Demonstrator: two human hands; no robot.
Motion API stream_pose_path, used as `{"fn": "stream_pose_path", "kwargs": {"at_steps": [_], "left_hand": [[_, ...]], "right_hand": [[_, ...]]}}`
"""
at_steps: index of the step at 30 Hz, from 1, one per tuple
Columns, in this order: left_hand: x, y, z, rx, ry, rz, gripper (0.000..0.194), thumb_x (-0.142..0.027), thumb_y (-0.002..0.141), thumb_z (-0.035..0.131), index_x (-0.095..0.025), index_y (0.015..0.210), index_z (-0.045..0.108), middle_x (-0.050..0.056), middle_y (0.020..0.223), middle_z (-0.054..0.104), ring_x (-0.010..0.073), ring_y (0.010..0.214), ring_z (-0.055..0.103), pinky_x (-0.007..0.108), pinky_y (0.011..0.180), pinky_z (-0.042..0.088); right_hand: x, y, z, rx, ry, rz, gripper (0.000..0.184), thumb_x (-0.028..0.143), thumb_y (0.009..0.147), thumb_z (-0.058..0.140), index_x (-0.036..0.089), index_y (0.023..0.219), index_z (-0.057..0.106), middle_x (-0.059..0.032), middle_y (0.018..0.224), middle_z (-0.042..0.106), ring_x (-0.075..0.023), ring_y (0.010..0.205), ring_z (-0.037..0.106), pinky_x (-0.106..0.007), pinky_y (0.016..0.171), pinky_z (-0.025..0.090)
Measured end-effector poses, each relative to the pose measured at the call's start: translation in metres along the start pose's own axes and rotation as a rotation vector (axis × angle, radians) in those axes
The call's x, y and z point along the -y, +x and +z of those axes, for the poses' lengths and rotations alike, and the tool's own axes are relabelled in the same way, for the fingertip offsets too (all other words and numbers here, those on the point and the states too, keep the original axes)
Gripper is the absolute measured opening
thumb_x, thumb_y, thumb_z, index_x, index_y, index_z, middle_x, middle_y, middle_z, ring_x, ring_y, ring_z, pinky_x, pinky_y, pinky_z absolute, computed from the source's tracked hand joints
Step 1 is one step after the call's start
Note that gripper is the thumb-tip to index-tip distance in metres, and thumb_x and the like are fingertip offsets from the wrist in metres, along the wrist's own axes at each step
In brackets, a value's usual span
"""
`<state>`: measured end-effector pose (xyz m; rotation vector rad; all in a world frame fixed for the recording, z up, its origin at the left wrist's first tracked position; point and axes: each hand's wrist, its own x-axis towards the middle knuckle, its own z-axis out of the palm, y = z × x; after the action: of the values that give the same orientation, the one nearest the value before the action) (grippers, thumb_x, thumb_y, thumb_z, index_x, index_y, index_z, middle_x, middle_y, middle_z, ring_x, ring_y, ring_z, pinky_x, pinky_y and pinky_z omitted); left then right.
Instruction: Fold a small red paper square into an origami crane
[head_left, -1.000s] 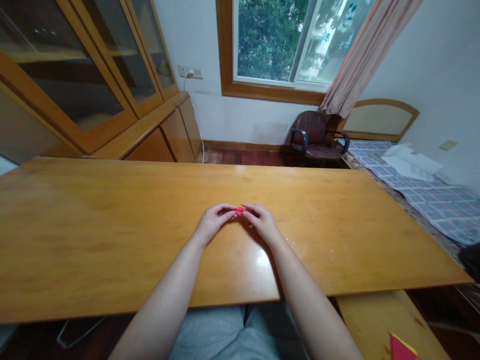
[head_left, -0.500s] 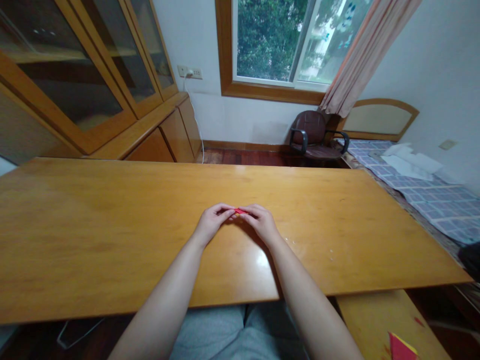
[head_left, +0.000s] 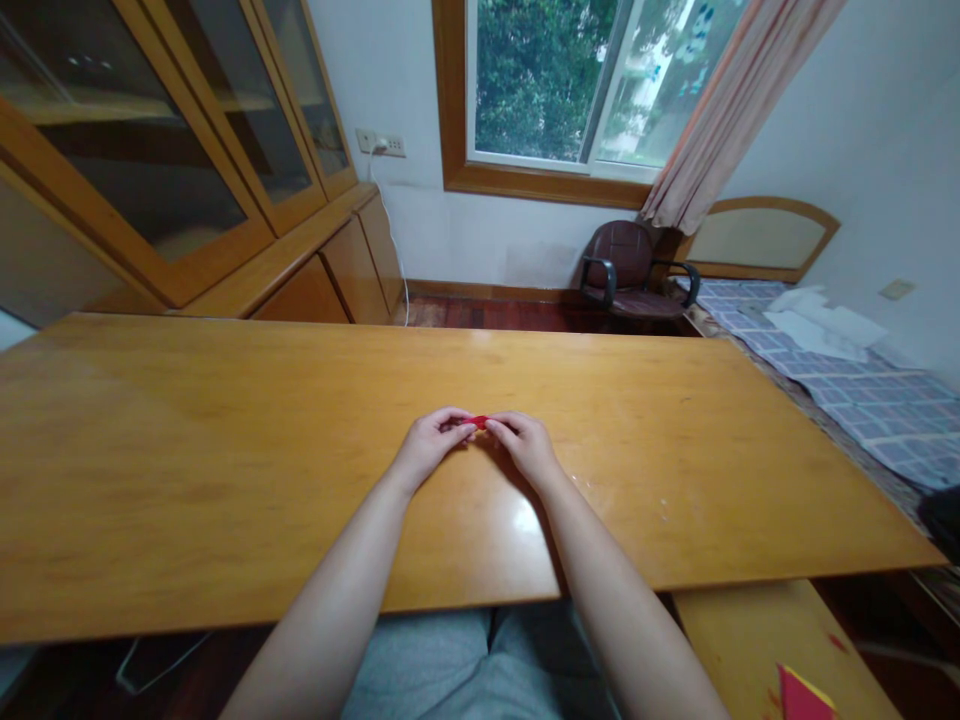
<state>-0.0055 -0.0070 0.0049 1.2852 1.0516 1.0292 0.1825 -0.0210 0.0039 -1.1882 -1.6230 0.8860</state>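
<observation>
Between my fingertips is a small red folded piece that looks like paper, held just over the middle of the wooden table. My left hand pinches its left end with thumb and fingers. At the other end, the thumb and fingers of my right hand are closed on it too. Fingers cover much of the piece, so its full shape is hidden.
At lower right, a red sheet with a yellow edge lies on a lower wooden surface. Tiny pale bits dot the table. Beyond it stand a glass-door cabinet, an armchair and a bed.
My fingers have shifted slightly on the red piece, and the yellow edge that showed beneath it is no longer visible. Both arms stay nearly in place.
</observation>
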Motion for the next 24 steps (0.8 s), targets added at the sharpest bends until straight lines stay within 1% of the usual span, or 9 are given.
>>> {"fn": "stream_pose_path", "kwargs": {"at_steps": [4,7,9,13,17,21,24], "left_hand": [[-0.0029,-0.0014,0.0015,0.007,0.032,-0.007,0.035,-0.044,0.069,0.077,-0.015,0.087,0.071,0.005,0.076,0.072,0.0169,0.067,0.066,0.029,0.066,0.054],[-0.0036,-0.0023,0.0014,0.010,0.039,-0.005,0.033,-0.044,0.071,0.076,-0.015,0.086,0.071,0.005,0.072,0.071,0.0162,0.066,0.065,0.028,0.065,0.054],[-0.0026,-0.0024,0.0010,0.014,0.050,-0.002,0.033,-0.044,0.072,0.075,-0.015,0.085,0.071,0.005,0.071,0.071,0.0159,0.064,0.064,0.027,0.064,0.054],[-0.0001,-0.0024,0.0003,0.044,0.092,0.006,0.034,-0.046,0.073,0.073,-0.014,0.084,0.071,0.006,0.071,0.070,0.0157,0.064,0.064,0.027,0.063,0.053],[-0.0008,-0.0029,-0.0003,0.071,0.153,0.031,0.032,-0.044,0.076,0.071,-0.013,0.084,0.070,0.005,0.074,0.070,0.0150,0.065,0.064,0.026,0.064,0.052],[-0.0009,-0.0032,-0.0010,0.068,0.214,0.058,0.028,-0.042,0.078,0.069,-0.014,0.084,0.069,0.005,0.074,0.070,0.0145,0.064,0.063,0.026,0.063,0.051],[0.0025,-0.0013,-0.0010,0.049,0.170,0.045,0.029,-0.041,0.077,0.071,-0.014,0.087,0.068,0.005,0.075,0.070,0.0150,0.066,0.065,0.026,0.065,0.052]], "right_hand": [[0.0000,-0.0006,0.0002,0.044,0.034,0.016,0.023,0.037,0.090,0.060,0.020,0.091,0.075,-0.0044,0.081,0.074,-0.0175,0.073,0.066,-0.027,0.069,0.050],[0.0007,-0.0007,0.0004,0.054,0.043,0.034,0.023,0.036,0.089,0.060,0.018,0.089,0.075,-0.0045,0.080,0.074,-0.0163,0.068,0.065,-0.026,0.065,0.049],[0.0013,-0.0005,0.0007,0.049,0.053,0.036,0.022,0.036,0.089,0.061,0.018,0.089,0.074,-0.0047,0.080,0.073,-0.0162,0.069,0.065,-0.026,0.066,0.050],[0.0013,0.0002,0.0016,0.035,0.041,-0.009,0.018,0.033,0.086,0.065,0.018,0.089,0.074,-0.0055,0.086,0.073,-0.0170,0.078,0.066,-0.027,0.074,0.050],[-0.0002,0.0005,0.0021,0.040,0.034,-0.009,0.016,0.031,0.085,0.066,0.017,0.086,0.073,-0.0052,0.082,0.072,-0.0163,0.075,0.064,-0.027,0.071,0.048],[-0.0011,0.0011,0.0019,0.036,0.031,-0.020,0.016,0.031,0.085,0.066,0.018,0.083,0.073,-0.0045,0.080,0.070,-0.0160,0.073,0.063,-0.026,0.070,0.047],[-0.0010,0.0018,0.0013,0.022,0.046,-0.019,0.016,0.032,0.085,0.066,0.018,0.082,0.073,-0.0043,0.080,0.070,-0.0161,0.073,0.062,-0.026,0.069,0.047]]}}
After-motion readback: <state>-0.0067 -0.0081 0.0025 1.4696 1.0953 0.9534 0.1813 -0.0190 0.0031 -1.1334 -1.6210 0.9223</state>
